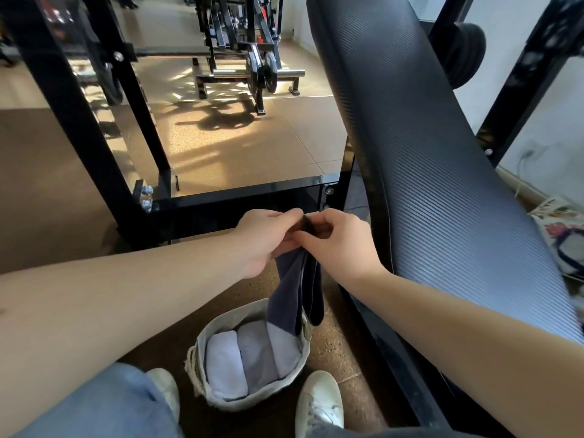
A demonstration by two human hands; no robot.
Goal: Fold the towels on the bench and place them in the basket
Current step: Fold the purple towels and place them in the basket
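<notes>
frame: a black steel rack frame [221,202] runs across my feed just behind both hands.
basket: a pale woven fabric basket [197,368] stands on the brown floor between two white shoes [319,403]. inside it, light rolled towels [226,365] lie side by side.
left hand: the left hand [268,238] is closed, its fingertips pinching the top edge of the dark navy towel [294,289].
towel: it is in the air and off the bench, and hangs as a narrow strip. its long axis runs straight down from the hands, and its lower end dips over the basket's right rim.
right hand: the right hand [341,245] is closed on the same top edge, thumb and fingers meeting the left hand's.
bench: the black ribbed padded bench [442,184] slopes away on the right with its pad bare. a patterned cloth [559,235] sits at its far edge, and i cannot tell whether it is a towel.
next move: i judge this a final fold or a lowering. the basket lies directly below and slightly left of the grip, about equally near to either hand, so i would bring the strip down and a touch left.
</notes>
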